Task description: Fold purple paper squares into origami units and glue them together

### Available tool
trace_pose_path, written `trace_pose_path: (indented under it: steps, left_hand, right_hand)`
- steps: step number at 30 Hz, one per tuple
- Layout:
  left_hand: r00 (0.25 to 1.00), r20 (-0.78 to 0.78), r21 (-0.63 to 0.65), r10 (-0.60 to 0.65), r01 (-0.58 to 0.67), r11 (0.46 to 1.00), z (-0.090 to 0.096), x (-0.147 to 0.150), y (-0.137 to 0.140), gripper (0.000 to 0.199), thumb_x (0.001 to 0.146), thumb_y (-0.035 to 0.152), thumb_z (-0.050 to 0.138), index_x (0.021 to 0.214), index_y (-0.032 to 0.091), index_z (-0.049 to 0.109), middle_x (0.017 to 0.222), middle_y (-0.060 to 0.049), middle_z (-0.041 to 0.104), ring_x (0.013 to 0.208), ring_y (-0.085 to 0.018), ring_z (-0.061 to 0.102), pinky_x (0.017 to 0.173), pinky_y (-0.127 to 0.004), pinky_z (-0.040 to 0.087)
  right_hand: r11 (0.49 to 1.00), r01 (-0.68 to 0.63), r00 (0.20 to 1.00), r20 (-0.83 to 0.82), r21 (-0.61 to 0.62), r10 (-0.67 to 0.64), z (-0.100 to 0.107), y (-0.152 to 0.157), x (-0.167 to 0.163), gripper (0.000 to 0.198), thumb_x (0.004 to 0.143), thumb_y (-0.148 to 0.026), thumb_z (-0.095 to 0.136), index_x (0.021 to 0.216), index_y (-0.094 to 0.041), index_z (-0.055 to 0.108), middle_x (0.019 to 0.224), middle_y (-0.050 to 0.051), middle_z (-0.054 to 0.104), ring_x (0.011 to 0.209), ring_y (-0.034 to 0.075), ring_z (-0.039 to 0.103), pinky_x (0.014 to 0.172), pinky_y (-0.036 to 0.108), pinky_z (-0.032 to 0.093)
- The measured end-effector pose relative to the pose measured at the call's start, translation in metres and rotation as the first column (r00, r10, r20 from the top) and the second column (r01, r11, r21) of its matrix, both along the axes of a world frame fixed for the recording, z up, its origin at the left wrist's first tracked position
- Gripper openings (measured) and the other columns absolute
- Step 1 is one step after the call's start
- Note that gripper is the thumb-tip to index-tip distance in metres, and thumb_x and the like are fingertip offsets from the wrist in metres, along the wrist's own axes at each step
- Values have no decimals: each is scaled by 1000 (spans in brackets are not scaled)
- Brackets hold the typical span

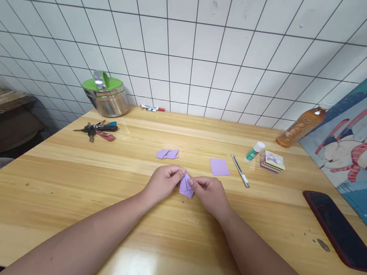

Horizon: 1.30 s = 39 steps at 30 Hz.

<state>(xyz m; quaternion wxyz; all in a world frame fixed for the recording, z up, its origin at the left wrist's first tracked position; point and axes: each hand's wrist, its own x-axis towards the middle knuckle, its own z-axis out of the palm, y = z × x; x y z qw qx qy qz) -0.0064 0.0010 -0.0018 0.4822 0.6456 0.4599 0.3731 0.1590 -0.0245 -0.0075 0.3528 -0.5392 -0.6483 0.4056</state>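
Observation:
Between my two hands is a small piece of folded purple paper (186, 187), with crease lines and flaps showing. The thumb and fingers of my left hand (164, 181) pinch its upper left edge. On its right side, my right hand (210, 193) pinches the paper in the same way. Just beyond my left hand lie folded purple paper pieces (167, 154), side by side. A flat purple paper square (219, 167) rests past my right hand, and to its right is a slim utility knife (240, 171).
At the right stand a glue stick (255, 152), a paper stack (272, 161) and a tilted amber bottle (301, 126), with a phone (341, 230) nearer. Keys (97, 128), a green-lidded metal pot (107, 95) and a marker (152, 108) lie along the left and back, by the tiled wall.

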Motion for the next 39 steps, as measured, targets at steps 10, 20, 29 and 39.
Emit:
trace_pose_path:
  steps: [10, 20, 29, 39]
  left_hand:
    - [997, -73, 147, -24, 34, 989, 4, 2, -3, 31, 82, 38, 49, 68, 16, 67, 65, 0, 64, 63, -14, 56, 59, -22, 42]
    - [996, 88, -36, 28, -24, 999, 0, 4, -4, 23, 75, 39, 59, 76, 16, 65, 69, -3, 66, 62, -15, 59, 57, -23, 46]
    - [981, 165, -93, 101, -86, 992, 4, 3, -3, 24, 71, 37, 63, 64, 15, 59, 57, 0, 60, 53, -12, 54, 52, -22, 41]
    - [879, 340, -197, 334, -280, 939, 4, -9, 8, 24, 70, 36, 64, 63, 16, 53, 56, 3, 56, 51, -11, 53, 53, -23, 45]
  right_hand:
    - [997, 24, 994, -101, -75, -31, 7, 1, 0, 36, 80, -42, 50, 62, -16, 68, 57, -2, 61, 56, 13, 53, 54, 23, 38]
    - [999, 51, 998, -42, 17, -50, 7, -1, -4, 32, 79, -37, 51, 59, -16, 64, 54, -2, 56, 52, 11, 49, 50, 20, 35]
    - [998, 37, 999, 35, 49, -39, 7, -2, -5, 31, 78, -37, 50, 59, -16, 64, 54, -1, 58, 50, 10, 48, 47, 19, 35]
    - [996, 88, 995, 40, -23, -87, 8, -3, 1, 27, 73, -32, 54, 53, -19, 66, 56, -1, 64, 54, 14, 56, 49, 22, 37]
